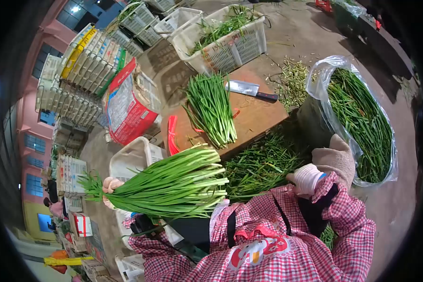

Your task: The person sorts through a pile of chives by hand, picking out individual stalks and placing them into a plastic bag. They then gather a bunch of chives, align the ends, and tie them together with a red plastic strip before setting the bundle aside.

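Note:
My left hand [110,186] is closed around the leafy end of a large bunch of garlic chives [169,185], whose pale cut ends point right. At the edge of a loose heap of green leaves [263,164] is my right hand [291,177], mostly hidden by its white cuff, so its fingers cannot be made out. A smaller bundle of garlic chives [211,113] lies on a wooden board [258,117]. Beside that bundle rests a cleaver [249,89] with a dark handle. Red tie strips [172,136] hang at the board's left edge.
A clear plastic bag [331,113] full of greens stands at the right. Cut stem pieces [291,82] litter the floor behind the board. A white crate [235,51] of greens is at the back; a red-and-white sack [127,105] and stacked crates [80,75] stand left.

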`<action>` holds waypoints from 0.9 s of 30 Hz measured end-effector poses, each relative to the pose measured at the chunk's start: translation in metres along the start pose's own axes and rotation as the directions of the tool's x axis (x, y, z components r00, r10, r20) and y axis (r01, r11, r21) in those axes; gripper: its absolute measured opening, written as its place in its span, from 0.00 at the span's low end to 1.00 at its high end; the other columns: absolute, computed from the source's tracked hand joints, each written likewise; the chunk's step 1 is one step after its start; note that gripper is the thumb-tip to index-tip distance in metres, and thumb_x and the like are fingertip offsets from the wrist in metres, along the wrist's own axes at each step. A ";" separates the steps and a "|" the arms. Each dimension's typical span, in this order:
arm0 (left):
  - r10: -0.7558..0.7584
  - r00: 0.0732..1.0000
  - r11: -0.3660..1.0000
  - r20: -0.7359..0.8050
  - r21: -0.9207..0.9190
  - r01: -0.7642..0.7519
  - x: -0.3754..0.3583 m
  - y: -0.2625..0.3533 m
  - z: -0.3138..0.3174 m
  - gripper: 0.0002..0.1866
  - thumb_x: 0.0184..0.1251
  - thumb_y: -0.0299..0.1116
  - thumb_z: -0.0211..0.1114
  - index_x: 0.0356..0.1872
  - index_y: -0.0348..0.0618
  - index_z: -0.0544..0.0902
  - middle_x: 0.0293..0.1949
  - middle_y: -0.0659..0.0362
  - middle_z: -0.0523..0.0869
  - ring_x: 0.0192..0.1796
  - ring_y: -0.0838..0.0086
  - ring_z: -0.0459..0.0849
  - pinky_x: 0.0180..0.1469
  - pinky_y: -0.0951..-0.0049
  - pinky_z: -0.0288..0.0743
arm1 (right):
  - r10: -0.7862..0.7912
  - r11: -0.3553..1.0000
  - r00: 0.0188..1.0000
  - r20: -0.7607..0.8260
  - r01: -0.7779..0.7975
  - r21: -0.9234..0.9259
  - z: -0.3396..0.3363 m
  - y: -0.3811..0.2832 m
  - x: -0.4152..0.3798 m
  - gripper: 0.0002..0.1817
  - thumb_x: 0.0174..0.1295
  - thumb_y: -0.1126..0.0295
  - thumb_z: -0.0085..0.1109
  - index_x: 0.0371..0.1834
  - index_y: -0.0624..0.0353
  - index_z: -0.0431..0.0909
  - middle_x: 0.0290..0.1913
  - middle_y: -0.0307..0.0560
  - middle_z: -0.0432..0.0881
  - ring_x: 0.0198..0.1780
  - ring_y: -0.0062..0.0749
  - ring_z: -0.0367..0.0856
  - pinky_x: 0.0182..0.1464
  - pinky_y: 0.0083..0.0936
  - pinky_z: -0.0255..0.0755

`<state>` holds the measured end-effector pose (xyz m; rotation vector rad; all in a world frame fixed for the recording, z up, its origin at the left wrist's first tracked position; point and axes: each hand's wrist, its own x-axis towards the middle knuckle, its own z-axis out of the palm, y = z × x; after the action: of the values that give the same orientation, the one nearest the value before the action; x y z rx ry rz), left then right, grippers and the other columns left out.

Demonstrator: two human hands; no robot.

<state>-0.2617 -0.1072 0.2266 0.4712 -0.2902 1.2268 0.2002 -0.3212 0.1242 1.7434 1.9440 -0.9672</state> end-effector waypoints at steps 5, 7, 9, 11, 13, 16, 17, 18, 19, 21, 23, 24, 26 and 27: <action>-0.015 0.999 0.993 0.029 0.121 0.011 -0.008 0.021 -0.025 0.07 0.60 0.26 0.51 0.31 0.54 0.63 0.30 0.71 0.61 0.31 0.83 0.63 0.51 0.77 0.65 | -0.061 0.777 0.682 -0.729 0.491 0.394 -0.026 -0.043 -0.011 0.18 0.56 0.67 0.66 0.51 0.55 0.80 0.32 0.50 0.84 0.33 0.40 0.85 0.37 0.28 0.78; -0.177 0.983 0.984 0.048 0.041 0.175 -0.004 0.014 -0.018 0.07 0.59 0.27 0.52 0.31 0.53 0.63 0.29 0.71 0.61 0.30 0.84 0.64 0.51 0.75 0.66 | -0.074 0.677 0.529 -0.845 0.649 0.348 -0.042 -0.063 -0.009 0.12 0.57 0.65 0.65 0.44 0.52 0.82 0.29 0.48 0.83 0.31 0.40 0.84 0.34 0.29 0.78; -0.159 0.987 0.986 0.018 0.051 0.158 -0.003 0.009 -0.011 0.07 0.59 0.27 0.51 0.30 0.53 0.63 0.28 0.71 0.61 0.29 0.84 0.64 0.51 0.74 0.67 | -0.090 0.659 0.446 -0.891 0.697 0.282 -0.057 -0.078 -0.013 0.10 0.57 0.63 0.64 0.42 0.49 0.82 0.27 0.46 0.83 0.29 0.43 0.83 0.33 0.32 0.77; -0.066 0.995 0.986 -0.073 0.151 0.076 -0.004 0.000 0.002 0.05 0.61 0.28 0.50 0.30 0.52 0.63 0.26 0.70 0.61 0.28 0.83 0.64 0.51 0.74 0.67 | -0.171 0.747 0.434 -0.884 0.642 0.171 -0.065 -0.086 -0.015 0.10 0.57 0.62 0.64 0.40 0.50 0.80 0.23 0.45 0.80 0.25 0.44 0.81 0.28 0.35 0.75; -0.197 0.980 0.975 -0.010 0.099 0.197 -0.003 0.019 -0.013 0.06 0.61 0.28 0.50 0.30 0.52 0.63 0.26 0.70 0.61 0.28 0.83 0.64 0.51 0.75 0.67 | -0.171 0.812 0.479 -0.861 0.563 0.151 -0.067 -0.092 -0.009 0.11 0.56 0.63 0.64 0.41 0.50 0.81 0.24 0.46 0.81 0.26 0.45 0.81 0.29 0.35 0.75; -0.313 0.949 0.948 0.040 0.074 0.310 -0.003 0.020 -0.015 0.09 0.61 0.28 0.52 0.29 0.52 0.61 0.25 0.69 0.62 0.30 0.82 0.66 0.50 0.75 0.67 | -0.174 0.888 0.558 -0.811 0.445 0.116 -0.063 -0.091 0.009 0.14 0.56 0.59 0.64 0.44 0.50 0.80 0.25 0.48 0.81 0.26 0.45 0.81 0.28 0.36 0.73; -0.178 0.982 0.979 0.069 0.114 0.169 -0.006 0.003 -0.010 0.09 0.61 0.28 0.53 0.29 0.51 0.61 0.26 0.68 0.62 0.31 0.82 0.66 0.50 0.75 0.66 | -0.152 0.872 0.529 -0.835 0.469 0.138 -0.062 -0.091 0.012 0.14 0.56 0.59 0.64 0.43 0.50 0.80 0.24 0.48 0.81 0.26 0.45 0.81 0.28 0.36 0.73; -0.041 0.994 0.988 0.104 0.150 0.025 -0.005 -0.013 -0.002 0.09 0.62 0.29 0.53 0.29 0.51 0.60 0.27 0.68 0.62 0.31 0.81 0.66 0.50 0.75 0.66 | -0.128 0.855 0.499 -0.857 0.494 0.160 -0.062 -0.092 0.013 0.14 0.56 0.59 0.65 0.43 0.50 0.79 0.24 0.48 0.81 0.25 0.45 0.81 0.28 0.37 0.72; -0.041 0.994 0.988 0.104 0.149 0.025 -0.002 -0.022 0.005 0.09 0.62 0.29 0.53 0.29 0.51 0.60 0.27 0.68 0.62 0.31 0.81 0.66 0.50 0.75 0.66 | -0.095 0.860 0.475 -0.875 0.482 0.168 -0.061 -0.094 0.014 0.15 0.56 0.58 0.65 0.43 0.50 0.79 0.24 0.48 0.81 0.26 0.46 0.81 0.28 0.36 0.73; -0.186 0.974 0.980 0.127 0.102 0.173 0.003 -0.034 0.016 0.11 0.61 0.27 0.55 0.29 0.51 0.61 0.30 0.68 0.62 0.32 0.81 0.66 0.49 0.74 0.66 | -0.101 0.867 0.494 -0.863 0.469 0.167 -0.057 -0.096 0.023 0.14 0.56 0.57 0.65 0.42 0.51 0.79 0.24 0.48 0.81 0.26 0.46 0.81 0.28 0.36 0.73; -0.147 0.977 0.986 0.155 0.104 0.132 0.005 -0.037 0.013 0.11 0.60 0.27 0.56 0.29 0.52 0.61 0.31 0.68 0.62 0.32 0.82 0.66 0.48 0.74 0.66 | -0.140 0.843 0.555 -0.820 0.501 0.195 -0.055 -0.099 0.024 0.14 0.57 0.57 0.65 0.41 0.51 0.79 0.24 0.48 0.81 0.27 0.46 0.82 0.29 0.36 0.74; -0.107 0.977 0.990 0.182 0.106 0.088 0.006 -0.040 0.013 0.12 0.60 0.26 0.57 0.28 0.52 0.61 0.32 0.68 0.62 0.32 0.82 0.66 0.48 0.74 0.66 | -0.168 0.849 0.606 -0.778 0.489 0.198 -0.057 -0.101 0.021 0.14 0.57 0.57 0.65 0.41 0.52 0.79 0.24 0.48 0.81 0.28 0.47 0.82 0.30 0.36 0.75; -0.067 0.983 0.994 0.168 0.099 0.051 0.007 -0.051 0.016 0.13 0.61 0.26 0.58 0.28 0.52 0.61 0.31 0.68 0.61 0.32 0.82 0.66 0.47 0.74 0.66 | -0.124 0.797 0.511 -0.851 0.562 0.221 -0.050 -0.103 0.023 0.14 0.57 0.55 0.62 0.38 0.51 0.77 0.21 0.49 0.79 0.26 0.48 0.80 0.28 0.41 0.72; -0.028 0.987 0.995 0.156 0.094 0.013 0.007 -0.054 0.018 0.14 0.61 0.26 0.59 0.27 0.52 0.61 0.30 0.68 0.61 0.31 0.82 0.66 0.45 0.74 0.66 | -0.135 0.777 0.530 -0.837 0.581 0.242 -0.049 -0.100 0.025 0.14 0.57 0.55 0.62 0.39 0.51 0.77 0.22 0.50 0.79 0.26 0.49 0.81 0.28 0.41 0.73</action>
<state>-0.2075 -0.1244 0.2349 0.6518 -0.3630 1.1887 0.1072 -0.2697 0.1671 2.3876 2.9554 -0.9834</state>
